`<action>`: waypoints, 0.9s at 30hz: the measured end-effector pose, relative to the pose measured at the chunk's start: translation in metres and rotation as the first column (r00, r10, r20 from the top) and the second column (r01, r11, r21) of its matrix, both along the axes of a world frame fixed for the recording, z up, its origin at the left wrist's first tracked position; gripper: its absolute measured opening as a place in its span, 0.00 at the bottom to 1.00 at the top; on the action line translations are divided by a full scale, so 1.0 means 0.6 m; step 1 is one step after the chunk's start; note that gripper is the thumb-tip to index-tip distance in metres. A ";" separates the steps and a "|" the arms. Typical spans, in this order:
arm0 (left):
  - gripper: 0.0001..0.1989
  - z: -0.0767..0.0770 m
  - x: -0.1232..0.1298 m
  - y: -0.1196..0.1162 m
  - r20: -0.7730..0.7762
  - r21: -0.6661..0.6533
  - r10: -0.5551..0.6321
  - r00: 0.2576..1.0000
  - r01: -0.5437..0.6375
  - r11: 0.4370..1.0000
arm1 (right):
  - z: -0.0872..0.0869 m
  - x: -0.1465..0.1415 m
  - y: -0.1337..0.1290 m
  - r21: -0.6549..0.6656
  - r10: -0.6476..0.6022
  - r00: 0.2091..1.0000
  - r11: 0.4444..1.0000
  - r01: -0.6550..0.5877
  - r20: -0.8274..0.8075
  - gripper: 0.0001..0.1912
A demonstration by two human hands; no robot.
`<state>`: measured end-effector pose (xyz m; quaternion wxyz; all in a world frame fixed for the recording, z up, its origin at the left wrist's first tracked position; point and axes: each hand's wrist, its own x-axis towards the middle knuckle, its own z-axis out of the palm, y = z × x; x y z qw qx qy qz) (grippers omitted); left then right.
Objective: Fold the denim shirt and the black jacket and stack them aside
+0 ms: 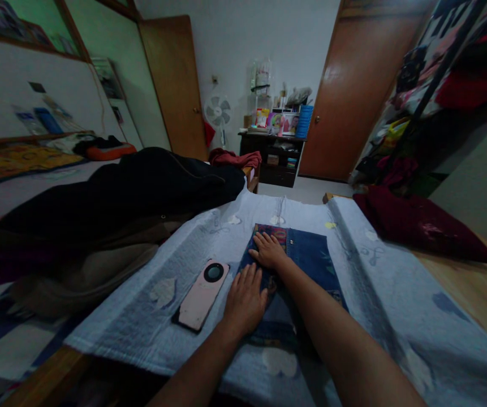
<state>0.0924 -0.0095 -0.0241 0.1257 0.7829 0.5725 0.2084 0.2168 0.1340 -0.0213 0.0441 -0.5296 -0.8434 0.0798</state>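
Observation:
A folded blue denim garment [311, 254] with a patterned red patch near its top lies on a pale blue quilted cover [209, 232]. My left hand [246, 297] rests flat on its left side, fingers stretched out. Farther up, my right hand [270, 250] presses flat on the upper left part, by the patterned patch, its fingers spread. My forearms hide some of the garment's lower part. Left of my left hand, a pink phone [203, 295] with a round black camera lies face down on the cover.
Dark clothes [141, 181] are heaped on the left. A maroon cushion [417, 223] lies at the right on a wooden surface [459, 277]. Beyond stand a white fan [218, 111] and a dark cabinet [264, 158] loaded with items. Clothes [476, 85] hang at the far right.

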 end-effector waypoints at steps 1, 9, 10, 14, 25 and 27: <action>0.26 0.000 0.000 -0.001 -0.007 0.000 0.003 1.000 -0.003 1.000 | -0.002 -0.001 0.007 0.002 -0.005 1.000 1.000 0.005 -0.005 0.36; 0.26 0.002 0.000 -0.003 0.025 -0.017 -0.001 1.000 0.001 1.000 | -0.002 -0.010 0.051 0.055 -0.027 0.999 0.998 0.029 -0.026 0.34; 0.26 0.003 -0.001 -0.002 0.022 -0.019 -0.004 1.000 0.004 1.000 | -0.002 -0.011 0.054 0.075 -0.028 0.999 0.997 0.030 -0.031 0.33; 0.27 0.001 -0.002 -0.002 0.008 -0.028 0.001 1.000 0.000 1.000 | 0.003 -0.018 0.070 0.073 -0.060 0.997 0.995 0.064 -0.057 0.29; 0.26 0.000 -0.001 -0.003 -0.068 0.003 0.003 0.998 -0.002 1.000 | 0.051 0.068 0.024 0.120 0.046 0.961 0.993 -0.014 -0.273 0.26; 0.26 0.000 -0.001 -0.002 -0.071 0.009 0.005 0.997 -0.004 1.000 | 0.046 0.108 -0.002 0.179 0.049 0.953 0.984 0.005 -0.297 0.27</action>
